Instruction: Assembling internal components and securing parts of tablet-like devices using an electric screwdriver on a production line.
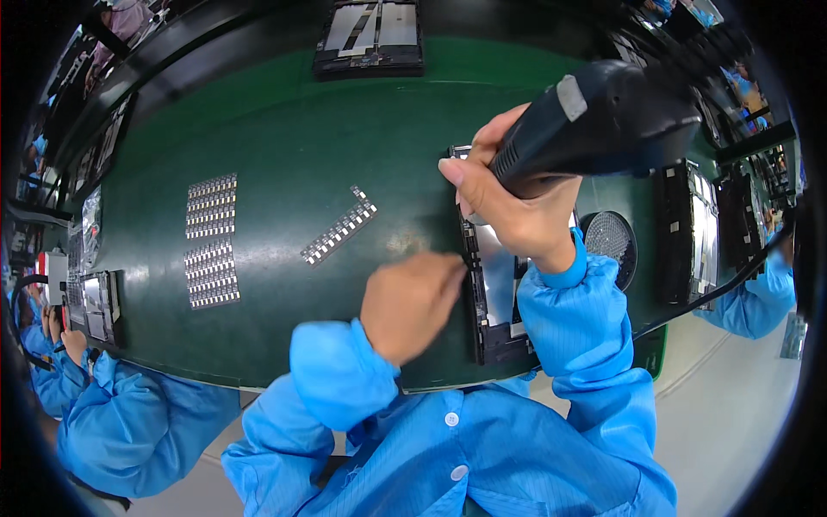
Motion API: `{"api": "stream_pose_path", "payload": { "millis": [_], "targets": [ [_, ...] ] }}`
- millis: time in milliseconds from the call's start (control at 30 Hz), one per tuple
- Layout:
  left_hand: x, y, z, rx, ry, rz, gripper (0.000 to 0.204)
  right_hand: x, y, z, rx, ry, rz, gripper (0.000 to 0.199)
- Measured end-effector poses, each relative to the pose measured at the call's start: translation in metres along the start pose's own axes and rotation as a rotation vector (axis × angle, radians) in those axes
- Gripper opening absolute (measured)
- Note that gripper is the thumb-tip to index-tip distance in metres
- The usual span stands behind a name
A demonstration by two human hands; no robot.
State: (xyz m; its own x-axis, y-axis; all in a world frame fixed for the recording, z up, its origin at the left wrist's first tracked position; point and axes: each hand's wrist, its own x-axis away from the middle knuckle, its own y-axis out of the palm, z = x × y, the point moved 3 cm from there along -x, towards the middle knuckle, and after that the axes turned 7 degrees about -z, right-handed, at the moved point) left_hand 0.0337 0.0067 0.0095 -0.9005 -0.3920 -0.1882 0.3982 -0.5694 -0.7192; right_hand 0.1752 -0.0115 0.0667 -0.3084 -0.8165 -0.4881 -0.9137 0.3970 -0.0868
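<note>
Head view: where is the dark handheld tool (pixel 616 116)?

Raised above the right part of the green table (pixel 284 129), with the right hand's (pixel 525 207) fingers wrapped around its narrower end.

What lies below?

A flat black-framed unit (pixel 495 280) with silvery panels, resting on the table and partly hidden by the right hand and sleeve.

And the left hand (pixel 409 302)?

At the unit's left edge. It's blurred, so I can't tell whether its fingers are together, holding something or touching the frame.

What sits around them?

Just right of the unit, a round black dish (pixel 610 241). To the left, a slanting component strip (pixel 341 231), and farther left two blocks of similar strips (pixel 212 205).

Beyond those?

Another panelled unit (pixel 370 43) at the far edge, and a blue-sleeved co-worker (pixel 121 414) at left.
</note>
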Motion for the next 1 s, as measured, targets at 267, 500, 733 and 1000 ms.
{"api": "stream_pose_path", "payload": {
  "millis": [267,500,733,1000],
  "targets": [
    [0.042,0.041,0.05,-0.337,0.492,-0.071,0.035,0.002,-0.028,-0.044,-0.101,-0.08,0.214,0.033],
    [-0.091,0.019,-0.025,-0.349,0.361,-0.067,0.046,0.048,-0.06,-0.024,-0.254,0.133,0.072,0.059],
    [-0.229,-0.001,-0.065,-0.747,-0.036,0.071,0.044,0.06,-0.062,0.004,-0.181,0.24,-0.036,0.056],
    [-0.199,-0.124,-0.134,-1.133,-0.422,-0.32,0.09,0.053,-0.067,0.005,-0.138,0.155,0.2,0.04]
  ]
}}
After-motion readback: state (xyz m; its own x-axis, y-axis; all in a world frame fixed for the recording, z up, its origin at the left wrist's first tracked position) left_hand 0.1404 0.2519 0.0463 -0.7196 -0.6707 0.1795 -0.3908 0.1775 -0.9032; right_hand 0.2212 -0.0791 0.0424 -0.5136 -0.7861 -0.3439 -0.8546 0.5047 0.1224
